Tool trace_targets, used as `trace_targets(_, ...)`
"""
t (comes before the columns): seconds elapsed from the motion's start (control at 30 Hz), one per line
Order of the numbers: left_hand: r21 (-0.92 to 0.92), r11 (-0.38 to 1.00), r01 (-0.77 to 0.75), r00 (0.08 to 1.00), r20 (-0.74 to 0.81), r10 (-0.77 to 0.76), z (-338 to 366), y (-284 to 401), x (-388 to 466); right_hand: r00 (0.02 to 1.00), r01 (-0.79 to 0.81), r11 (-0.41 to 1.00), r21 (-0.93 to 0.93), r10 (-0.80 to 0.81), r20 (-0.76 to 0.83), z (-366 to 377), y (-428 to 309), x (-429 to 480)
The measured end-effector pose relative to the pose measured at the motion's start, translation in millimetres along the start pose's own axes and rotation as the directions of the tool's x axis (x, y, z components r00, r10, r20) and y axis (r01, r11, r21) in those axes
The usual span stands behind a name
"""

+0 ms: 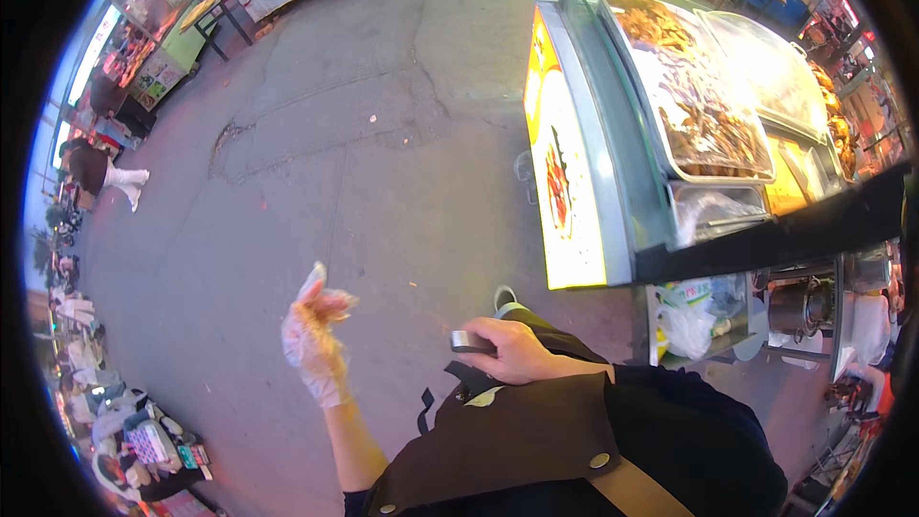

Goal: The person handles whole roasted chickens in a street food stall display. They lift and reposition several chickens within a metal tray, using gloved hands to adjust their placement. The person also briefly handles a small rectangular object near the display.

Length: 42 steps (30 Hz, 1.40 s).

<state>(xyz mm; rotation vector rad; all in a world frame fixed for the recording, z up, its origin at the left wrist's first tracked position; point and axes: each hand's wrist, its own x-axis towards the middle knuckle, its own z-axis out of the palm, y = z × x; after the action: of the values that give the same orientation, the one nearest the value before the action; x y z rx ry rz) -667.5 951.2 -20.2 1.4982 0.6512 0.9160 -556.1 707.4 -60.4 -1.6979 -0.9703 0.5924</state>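
Observation:
My left hand (pixel 316 341) is held out over the pavement in a clear plastic disposable glove. Its fingers are partly bent and spread, and nothing shows between them. Bare of any glove, my right hand (pixel 513 352) is closed around a small dark object with a silver rim (pixel 472 342), in front of my body. Most of that object is hidden by the fingers, so its kind is unclear. Below both hands is my dark brown apron (pixel 524 431), with metal snaps and a tan strap.
A lit food stall (pixel 617 151) stands at my right. It bears a metal tray of cooked meat (pixel 689 100), a clear lidded container (pixel 764 72) and a black frame bar (pixel 790 226). Plastic bags (pixel 686 323) sit on its lower shelf. People and other stalls line the left edge.

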Motion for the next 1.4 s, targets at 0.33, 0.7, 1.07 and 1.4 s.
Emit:
trace_targets(0.33,0.137,0.990,0.035,0.981,0.182,-0.060,113.0,-29.0,256.4,0.990,-0.041,0.988,0.150,0.061,-0.129,-53.6,35.1,239.8)
trace_targets(0.7,0.144,0.982,0.119,0.959,0.239,-0.151,237.3,-114.7,527.9,0.939,-0.014,0.995,0.097,0.047,-0.341,-127.6,114.6,471.2)
trace_targets(1.07,0.219,0.973,-0.069,0.782,0.618,-0.084,404.5,-144.3,888.8,0.783,-0.104,0.988,0.112,0.151,-0.604,-215.2,137.2,743.8)
trace_targets(1.4,-0.055,0.998,0.020,0.434,0.900,0.041,693.4,-171.8,967.8,0.680,-0.181,0.972,0.149,0.233,-0.695,-378.6,217.1,883.8)
